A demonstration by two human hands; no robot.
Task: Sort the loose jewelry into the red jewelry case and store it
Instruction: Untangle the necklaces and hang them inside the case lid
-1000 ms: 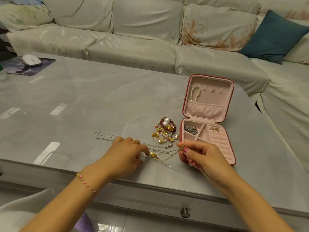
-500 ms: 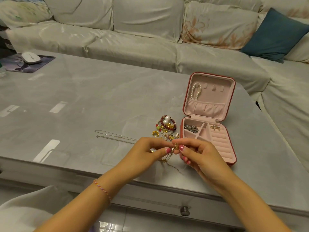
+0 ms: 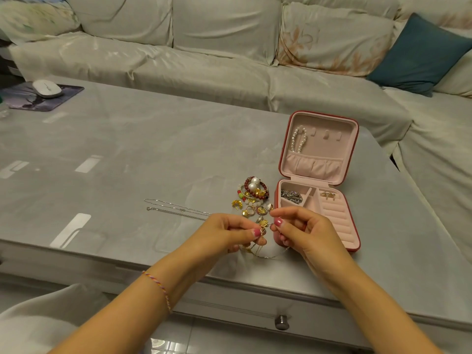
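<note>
Gold chain (image 3: pixel 258 247) dangles pinched between my left hand (image 3: pixel 224 232) and right hand (image 3: pixel 304 231), its links too fine to trace. No writing reads anywhere. At one o'clock the red jewelry case (image 3: pixel 353 200) lies open on the table (image 3: pixel 127 154); my right hand hides its near corner.

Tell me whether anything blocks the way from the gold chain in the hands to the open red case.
Nothing visible does. The gold chain hangs between the left hand and right hand, right beside the red case. The lid stands open, and the ring rolls nearest the right hand are bare.
</note>
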